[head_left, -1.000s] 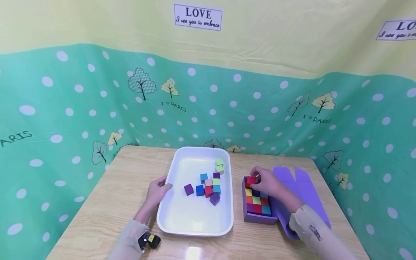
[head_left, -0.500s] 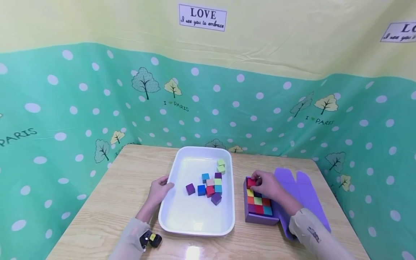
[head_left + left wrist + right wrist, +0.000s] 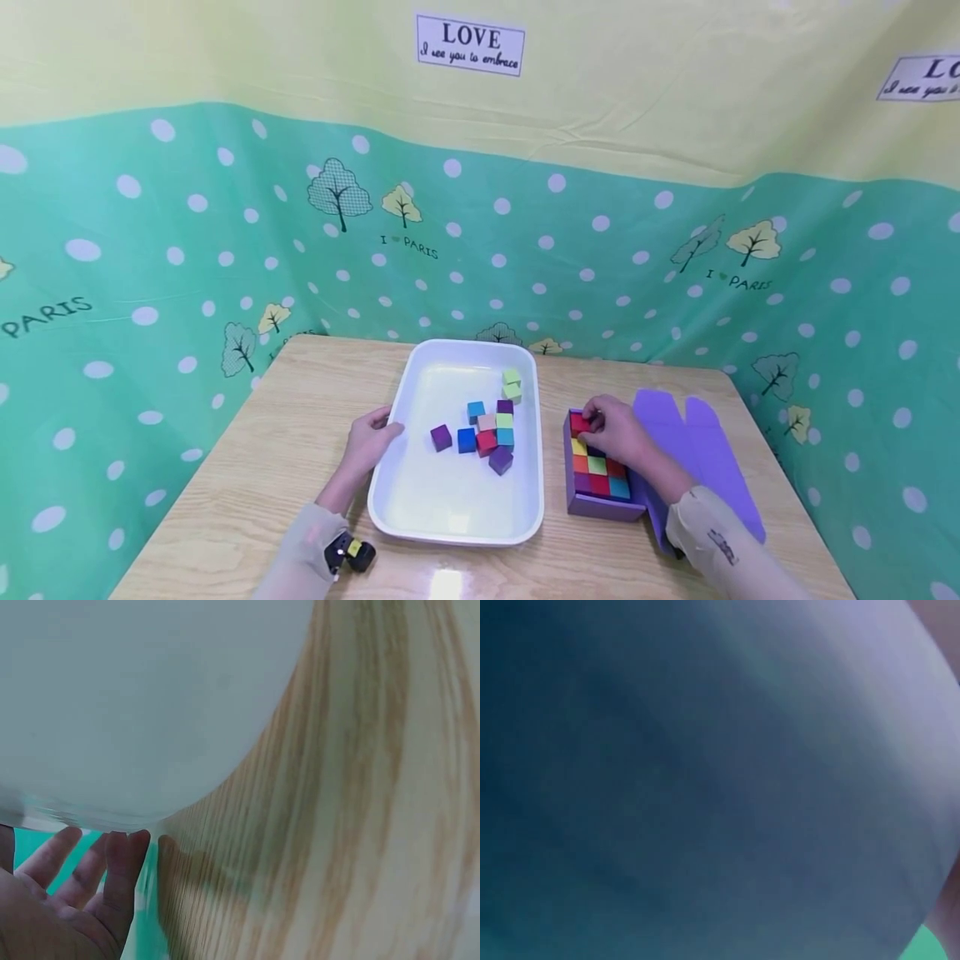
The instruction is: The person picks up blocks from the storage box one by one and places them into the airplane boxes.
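Observation:
In the head view, a purple cardboard box (image 3: 604, 506) holds rows of coloured cubes. My right hand (image 3: 618, 432) reaches over its back part and pinches a red cube (image 3: 579, 423) between thumb and fingers at the far left corner. The hand hides some cubes. My left hand (image 3: 367, 440) touches the left side of a white tray (image 3: 427, 500). In the left wrist view, its fingertips (image 3: 139, 838) meet the tray's outer wall, the fingers only loosely bent. Several loose cubes lie in the tray, among them a blue cube (image 3: 467, 440) and a purple cube (image 3: 441, 437).
The box's purple lid flap (image 3: 705, 450) lies folded out to the right, under my right forearm. A patterned curtain (image 3: 480, 250) hangs behind the wooden table (image 3: 300, 417). A dark surface fills most of the right wrist view, too blurred to identify.
The red cube seems to sit slightly lower in the box corner, with my right fingers still around it. My left hand stays at the tray. The head view has shifted slightly.

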A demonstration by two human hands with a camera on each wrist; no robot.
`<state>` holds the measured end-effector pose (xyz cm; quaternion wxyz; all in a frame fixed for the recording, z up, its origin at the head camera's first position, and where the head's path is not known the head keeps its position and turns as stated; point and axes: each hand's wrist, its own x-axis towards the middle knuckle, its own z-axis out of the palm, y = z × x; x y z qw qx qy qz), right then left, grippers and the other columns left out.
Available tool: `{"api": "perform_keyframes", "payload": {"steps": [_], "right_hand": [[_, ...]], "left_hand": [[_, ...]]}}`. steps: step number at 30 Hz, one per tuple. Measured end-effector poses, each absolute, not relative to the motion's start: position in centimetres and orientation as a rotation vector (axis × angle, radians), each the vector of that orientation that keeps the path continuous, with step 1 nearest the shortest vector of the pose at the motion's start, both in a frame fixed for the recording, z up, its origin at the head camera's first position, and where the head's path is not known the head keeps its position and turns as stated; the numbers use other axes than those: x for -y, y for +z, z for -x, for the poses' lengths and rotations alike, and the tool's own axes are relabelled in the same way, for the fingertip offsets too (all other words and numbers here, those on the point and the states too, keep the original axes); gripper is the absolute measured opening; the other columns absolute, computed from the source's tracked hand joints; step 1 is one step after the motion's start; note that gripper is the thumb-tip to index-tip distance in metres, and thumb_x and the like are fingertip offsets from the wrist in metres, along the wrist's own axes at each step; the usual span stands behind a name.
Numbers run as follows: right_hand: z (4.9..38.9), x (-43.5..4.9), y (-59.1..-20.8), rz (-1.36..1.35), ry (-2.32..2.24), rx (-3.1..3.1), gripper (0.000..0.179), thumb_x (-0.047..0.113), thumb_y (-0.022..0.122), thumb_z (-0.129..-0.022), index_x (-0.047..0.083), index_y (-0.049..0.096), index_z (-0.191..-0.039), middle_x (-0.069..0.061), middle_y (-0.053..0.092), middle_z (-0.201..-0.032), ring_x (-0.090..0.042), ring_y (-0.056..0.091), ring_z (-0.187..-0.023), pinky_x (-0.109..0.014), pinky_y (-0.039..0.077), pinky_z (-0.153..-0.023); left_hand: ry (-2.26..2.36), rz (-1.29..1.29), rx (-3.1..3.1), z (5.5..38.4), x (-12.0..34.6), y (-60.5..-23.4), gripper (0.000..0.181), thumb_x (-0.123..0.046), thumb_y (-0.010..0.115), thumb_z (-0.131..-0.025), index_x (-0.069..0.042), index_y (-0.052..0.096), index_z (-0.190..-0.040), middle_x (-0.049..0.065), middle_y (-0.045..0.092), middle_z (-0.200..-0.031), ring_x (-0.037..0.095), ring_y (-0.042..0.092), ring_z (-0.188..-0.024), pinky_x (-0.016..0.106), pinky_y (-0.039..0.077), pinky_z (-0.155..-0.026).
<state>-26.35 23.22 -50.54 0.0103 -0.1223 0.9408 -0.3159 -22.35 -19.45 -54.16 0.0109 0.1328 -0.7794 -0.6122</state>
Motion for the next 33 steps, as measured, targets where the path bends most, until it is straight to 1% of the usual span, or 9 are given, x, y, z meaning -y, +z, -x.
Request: {"api": "perform_keyframes", "payload": {"steps": [9, 17, 22, 27, 30, 33], "right_hand": [[26.4, -23.1, -50.8, 0.376, -1.007, -2.945, 0.029, 0.008, 0.084, -0.073, 0.012, 0.061, -0.090, -0.002, 0.056, -0.089, -0.016, 0.057, -0.075, -0.029, 0.053, -0.064], [26.4, -23.5, -50.6, 0.370, -1.037, -2.916, 0.031, 0.016, 0.085, -0.073, 0.012, 0.061, -0.093, -0.002, 0.057, -0.088, -0.017, 0.054, -0.071, -0.027, 0.050, -0.058], [25.9, -22.7, -48.4, 0.413, -1.092, -2.857, 0.020, 0.020, 0.079, -0.081, 0.012, 0.062, -0.091, 0.000, 0.061, -0.084, -0.017, 0.055, -0.069, -0.030, 0.051, -0.056], [25.7, -20.2, -44.9, 0.409, -1.075, -2.809, 0.013, 0.023, 0.070, -0.089, 0.014, 0.063, -0.094, 0.001, 0.062, -0.087, -0.018, 0.057, -0.071, -0.030, 0.053, -0.055], [26.0, -17.9, -43.5, 0.444, -1.058, -2.812, 0.013, 0.026, 0.069, -0.090, 0.016, 0.064, -0.094, 0.002, 0.063, -0.088, -0.017, 0.057, -0.074, -0.029, 0.053, -0.057], [26.5, -15.0, -42.9, 0.535, -1.046, -2.799, 0.013, 0.024, 0.071, -0.089, 0.014, 0.066, -0.096, 0.003, 0.063, -0.090, -0.016, 0.058, -0.079, -0.029, 0.054, -0.063]], "left_hand": [[-1.914, -0.412, 2.437, 22.3, 19.5, -54.2, 0.050, -0.010, 0.065, -0.086, 0.004, 0.054, -0.132, 0.027, 0.059, -0.124, 0.037, 0.061, -0.108, 0.038, 0.056, -0.086], [-1.959, -0.396, 2.408, 22.3, 19.5, -54.2, 0.052, -0.010, 0.065, -0.086, 0.006, 0.052, -0.133, 0.029, 0.058, -0.124, 0.038, 0.062, -0.106, 0.039, 0.057, -0.084], [-1.977, -0.389, 2.398, 22.2, 19.6, -54.5, 0.051, -0.009, 0.065, -0.086, 0.006, 0.052, -0.133, 0.030, 0.058, -0.124, 0.038, 0.062, -0.107, 0.039, 0.057, -0.084], [-1.948, -0.399, 2.400, 22.4, 19.4, -54.2, 0.052, -0.009, 0.064, -0.085, 0.007, 0.052, -0.133, 0.030, 0.057, -0.125, 0.039, 0.060, -0.109, 0.040, 0.055, -0.086], [-1.948, -0.396, 2.396, 22.5, 19.4, -54.1, 0.052, -0.008, 0.064, -0.085, 0.007, 0.052, -0.133, 0.030, 0.057, -0.124, 0.039, 0.060, -0.109, 0.039, 0.056, -0.086], [-1.957, -0.390, 2.393, 22.3, 19.6, -54.0, 0.052, -0.008, 0.065, -0.085, 0.008, 0.052, -0.133, 0.031, 0.058, -0.124, 0.040, 0.061, -0.108, 0.039, 0.056, -0.085]]}}
